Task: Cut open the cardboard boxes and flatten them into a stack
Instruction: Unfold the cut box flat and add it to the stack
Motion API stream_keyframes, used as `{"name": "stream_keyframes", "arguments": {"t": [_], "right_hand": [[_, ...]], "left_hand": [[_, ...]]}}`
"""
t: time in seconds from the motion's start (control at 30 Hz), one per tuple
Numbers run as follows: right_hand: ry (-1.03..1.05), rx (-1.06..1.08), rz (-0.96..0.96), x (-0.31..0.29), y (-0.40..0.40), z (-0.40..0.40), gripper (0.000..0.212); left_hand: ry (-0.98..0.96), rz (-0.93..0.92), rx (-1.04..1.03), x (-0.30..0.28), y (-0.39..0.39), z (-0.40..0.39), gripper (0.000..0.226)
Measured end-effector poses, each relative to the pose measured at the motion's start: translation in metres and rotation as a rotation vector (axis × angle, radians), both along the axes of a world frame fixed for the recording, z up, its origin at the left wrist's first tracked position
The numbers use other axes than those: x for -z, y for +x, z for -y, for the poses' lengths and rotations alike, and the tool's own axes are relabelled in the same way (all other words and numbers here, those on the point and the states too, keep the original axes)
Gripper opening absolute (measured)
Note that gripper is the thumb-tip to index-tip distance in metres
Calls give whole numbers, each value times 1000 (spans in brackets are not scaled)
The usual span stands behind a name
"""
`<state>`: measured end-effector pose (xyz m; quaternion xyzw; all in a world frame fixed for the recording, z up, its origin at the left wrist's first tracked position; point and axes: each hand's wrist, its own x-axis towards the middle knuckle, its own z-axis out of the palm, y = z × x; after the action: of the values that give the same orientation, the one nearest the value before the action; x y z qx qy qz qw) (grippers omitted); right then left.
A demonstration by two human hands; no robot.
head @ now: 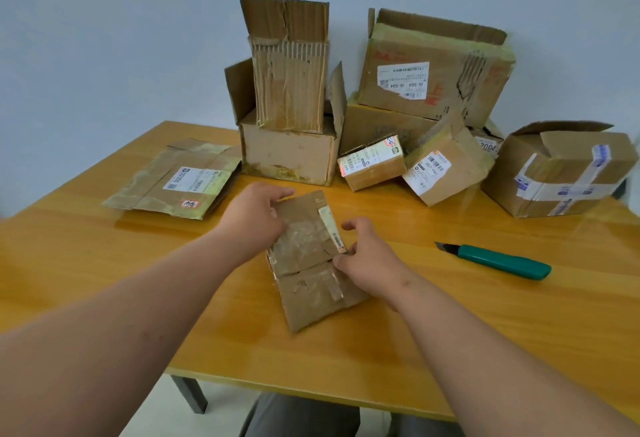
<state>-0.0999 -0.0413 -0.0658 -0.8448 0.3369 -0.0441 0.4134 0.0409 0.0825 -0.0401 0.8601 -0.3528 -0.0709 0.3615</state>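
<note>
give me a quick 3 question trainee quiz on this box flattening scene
1. True or false: the right hand holds the knife.
2. Which hand grips the far end of the small box? A left hand B right hand
3. Fill in: the flattened box lies on the table's ____ side.

Key: 1 false, the knife lies on the table; 2 A; 3 left.

Near edge of the wooden table: bare surface either side of the small taped box. Right approach crossed by the green utility knife, blade apparently out. Far edge walled by the piled boxes. Flattened box lies low at far left, passable above.
</note>
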Motion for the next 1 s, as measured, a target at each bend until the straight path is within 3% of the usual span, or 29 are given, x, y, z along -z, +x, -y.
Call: {"name": "stream_keyframes", "arguments": {"t": [0.07, 0.17, 0.3, 0.37, 0.43, 0.5, 0.67, 0.83, 1.0], "right_hand": [[19, -38, 81, -3, 15, -11, 48], [38, -52, 197, -6, 43, -31, 44], [109, -6, 330, -8, 86, -51, 29], [117, -1, 373, -10, 108, -60, 24], [127, -24, 381, -12, 130, -69, 23], [75, -103, 330, -16, 151, -79, 31], [-154, -256, 195, -22, 198, -96, 69], [-301, -304, 162, -8, 245, -92, 53], [-715, -436, -162, 12, 266, -78, 36]], "left_hand": [[-121, -53, -107, -1, 18, -11, 69], [-187, -312, -209, 1, 41, -31, 82], [-220, -642, -99, 2, 61, -57, 84], [-311, -687, -82, 0, 73, -68, 87], [-381, -631, -137, -3, 88, -78, 88], [-362, -459, -212, -5, 106, -84, 81], [-44, 21, -325, -5, 154, -87, 55], [133, 131, -297, 6, 197, -69, 38], [688, 299, -94, 35, 219, -58, 52]]}}
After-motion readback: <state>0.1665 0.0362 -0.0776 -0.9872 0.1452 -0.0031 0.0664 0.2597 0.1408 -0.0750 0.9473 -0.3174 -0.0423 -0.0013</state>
